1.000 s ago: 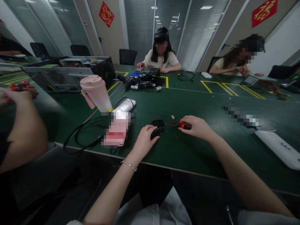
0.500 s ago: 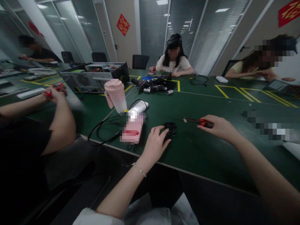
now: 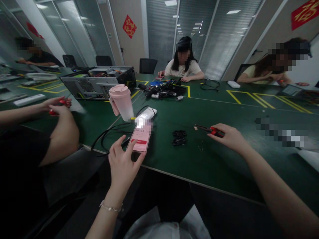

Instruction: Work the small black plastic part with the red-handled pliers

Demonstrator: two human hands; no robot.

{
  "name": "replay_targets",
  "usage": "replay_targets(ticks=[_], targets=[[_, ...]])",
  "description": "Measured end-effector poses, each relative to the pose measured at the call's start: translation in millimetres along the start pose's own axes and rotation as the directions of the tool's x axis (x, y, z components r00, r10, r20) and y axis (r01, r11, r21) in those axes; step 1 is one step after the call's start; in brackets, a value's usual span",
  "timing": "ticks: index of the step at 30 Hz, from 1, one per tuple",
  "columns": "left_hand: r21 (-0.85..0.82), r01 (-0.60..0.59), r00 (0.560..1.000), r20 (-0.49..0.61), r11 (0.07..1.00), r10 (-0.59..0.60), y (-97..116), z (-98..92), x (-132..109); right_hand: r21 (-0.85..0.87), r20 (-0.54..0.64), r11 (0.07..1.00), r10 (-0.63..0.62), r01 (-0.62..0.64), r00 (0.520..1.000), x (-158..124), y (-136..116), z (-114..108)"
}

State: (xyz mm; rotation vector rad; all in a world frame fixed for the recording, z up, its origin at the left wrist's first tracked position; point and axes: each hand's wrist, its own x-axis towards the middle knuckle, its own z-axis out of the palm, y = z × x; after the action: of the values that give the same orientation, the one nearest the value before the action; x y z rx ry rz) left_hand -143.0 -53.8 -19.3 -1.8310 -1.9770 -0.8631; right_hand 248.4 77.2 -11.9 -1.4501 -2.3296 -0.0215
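My left hand point(image 3: 124, 161) is open, its fingers spread over the lower end of a phone point(image 3: 140, 135) with a pink screen and a red bar. One fingertip is at the red bar; whether it presses the glass I cannot tell. My right hand point(image 3: 231, 135) is closed around red-handled pliers point(image 3: 205, 128) with thin dark jaws pointing left. A small pale piece point(image 3: 195, 128) is at the jaw tips. Between the hands lie two small black plastic parts point(image 3: 179, 141), side by side. Several thin, screw-like bits point(image 3: 200, 146) lie below the pliers.
A white device point(image 3: 147, 114) with a black cable touches the phone's far end. Behind it stand a pink cup point(image 3: 122, 103) and an open computer case point(image 3: 92, 83). A cable pile point(image 3: 164, 90) lies farther back. Co-workers sit left, across and right.
My left hand has moved left from the black parts to the phone, uncovering those parts. My right hand stays almost where it was, with the pliers still held.
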Motion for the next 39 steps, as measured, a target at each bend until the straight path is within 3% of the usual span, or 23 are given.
replay_targets(ticks=[4,9,12,19,30,39], targets=[[0.011,0.013,1.000,0.027,1.000,-0.013,3.7,0.0,-1.8,-0.007,0.023,1.000,0.022,-0.022,0.999,-2.0,-2.2,-2.4],[-0.062,0.085,0.995,-0.047,0.995,-0.088,5.8,-2.9,-2.9,-0.001,0.012,1.000,0.027,-0.027,1.000,-3.4,-2.1,-2.4],[-0.087,0.109,0.993,-0.037,0.990,-0.113,8.3,-3.0,-2.4,-0.014,0.019,0.999,0.034,-0.034,0.999,-3.6,-1.2,-0.9],[-0.108,0.124,0.991,-0.026,0.986,-0.128,9.9,-3.0,-4.5,-0.033,0.045,0.997,0.067,-0.066,0.997,-4.3,2.3,2.8],[-0.123,0.119,0.993,0.029,0.985,-0.116,1.7,1.6,-3.7,-0.045,-0.011,0.997,0.059,-0.059,0.998,-3.7,2.6,7.0],[-0.161,0.095,0.995,0.031,0.982,-0.091,-3.6,4.6,-1.8,-0.048,0.036,0.995,0.084,-0.082,0.996,-3.5,5.4,11.1]])
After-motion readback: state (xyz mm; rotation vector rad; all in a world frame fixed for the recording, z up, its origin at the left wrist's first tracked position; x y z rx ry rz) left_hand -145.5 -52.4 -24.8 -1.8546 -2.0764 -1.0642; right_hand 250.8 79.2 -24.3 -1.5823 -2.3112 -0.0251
